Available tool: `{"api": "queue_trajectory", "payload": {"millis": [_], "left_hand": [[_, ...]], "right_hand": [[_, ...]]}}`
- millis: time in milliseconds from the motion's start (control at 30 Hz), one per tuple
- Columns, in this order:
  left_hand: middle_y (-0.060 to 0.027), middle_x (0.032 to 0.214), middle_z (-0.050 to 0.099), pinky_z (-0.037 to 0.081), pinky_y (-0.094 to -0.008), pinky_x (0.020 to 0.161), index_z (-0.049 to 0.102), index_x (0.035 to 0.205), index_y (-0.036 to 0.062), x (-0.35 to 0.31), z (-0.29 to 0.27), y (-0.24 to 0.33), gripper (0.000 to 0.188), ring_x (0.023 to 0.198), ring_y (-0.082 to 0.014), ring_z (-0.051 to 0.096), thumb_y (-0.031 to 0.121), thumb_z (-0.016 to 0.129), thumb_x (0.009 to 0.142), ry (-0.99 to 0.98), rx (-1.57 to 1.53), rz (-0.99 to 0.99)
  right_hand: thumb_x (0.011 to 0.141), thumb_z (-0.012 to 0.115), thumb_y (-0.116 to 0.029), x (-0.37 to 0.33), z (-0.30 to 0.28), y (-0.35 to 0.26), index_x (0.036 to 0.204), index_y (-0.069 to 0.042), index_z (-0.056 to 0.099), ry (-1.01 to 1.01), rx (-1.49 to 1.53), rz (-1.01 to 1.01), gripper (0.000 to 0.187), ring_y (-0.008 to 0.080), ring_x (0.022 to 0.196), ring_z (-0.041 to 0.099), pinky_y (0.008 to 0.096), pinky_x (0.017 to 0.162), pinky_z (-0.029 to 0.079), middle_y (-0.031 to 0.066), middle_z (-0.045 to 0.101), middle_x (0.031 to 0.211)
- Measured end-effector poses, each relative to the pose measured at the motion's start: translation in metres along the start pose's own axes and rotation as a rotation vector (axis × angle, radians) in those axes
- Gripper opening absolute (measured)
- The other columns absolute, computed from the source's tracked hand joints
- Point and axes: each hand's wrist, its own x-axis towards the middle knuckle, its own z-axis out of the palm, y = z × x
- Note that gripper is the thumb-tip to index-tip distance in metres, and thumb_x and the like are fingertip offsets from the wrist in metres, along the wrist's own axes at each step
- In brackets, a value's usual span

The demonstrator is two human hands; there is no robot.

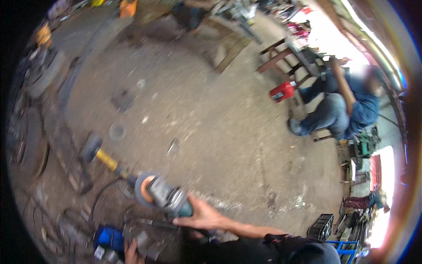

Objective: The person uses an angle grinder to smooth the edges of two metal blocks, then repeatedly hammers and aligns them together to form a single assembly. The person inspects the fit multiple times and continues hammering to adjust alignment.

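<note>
My right hand (203, 213) is closed round the body of an angle grinder (169, 196). An orange-brown disc (146, 189) faces left at the tool's head, its edge blurred. Low in the view, my left hand (131, 253) is partly cut off by the lower edge. Its fingers bend against a small grey metal piece (142, 243), whose shape is blurred. A blue object (110, 237) lies just left of that hand. Beyond the grinder, a sledgehammer with a yellow-and-black handle (107, 159) rests on the floor.
Tyres (33, 141) and a thick dark beam (61, 147) lie along the left. Black cable (99, 198) loops near the hammer. At right, a person (343, 108) sits beside a red container (282, 91) and a wooden stool (281, 57). A black crate (321, 225) stands at lower right.
</note>
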Motion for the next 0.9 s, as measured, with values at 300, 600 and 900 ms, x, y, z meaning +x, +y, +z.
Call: {"api": "queue_trajectory", "payload": {"millis": [300,600,900], "left_hand": [[-0.016,0.153,0.05,0.034,-0.0475,0.12,0.025,0.164,0.0064,-0.015,-0.028,-0.02,0.094,0.142,-0.028,0.047,0.034,0.078,0.091,0.084,-0.079,-0.206],[-0.013,0.14,0.058,0.042,-0.0386,0.112,0.032,0.158,0.0011,-0.016,0.013,0.004,0.083,0.129,-0.0221,0.056,0.025,0.076,0.092,0.127,0.063,-0.205],[-0.0128,0.135,0.059,0.044,-0.0375,0.109,0.036,0.155,-0.0009,-0.019,0.034,0.009,0.079,0.125,-0.0216,0.057,0.023,0.076,0.092,0.188,0.145,-0.111]], "right_hand": [[0.076,0.092,-0.02,0.004,0.006,-0.02,0.134,0.005,0.049,-0.017,0.246,0.188,0.076,0.0256,0.096,0.072,0.0444,0.09,0.058,0.0177,0.072,0.104],[0.074,0.091,-0.029,-0.005,0.008,-0.028,0.139,0.006,0.049,-0.16,0.075,0.269,0.085,0.0398,0.114,0.071,0.0472,0.099,0.055,0.0275,0.071,0.12],[0.072,0.09,-0.024,-0.006,0.008,-0.026,0.141,0.007,0.049,-0.17,0.131,0.299,0.087,0.0314,0.116,0.068,0.0452,0.104,0.05,0.0231,0.071,0.122]]}}
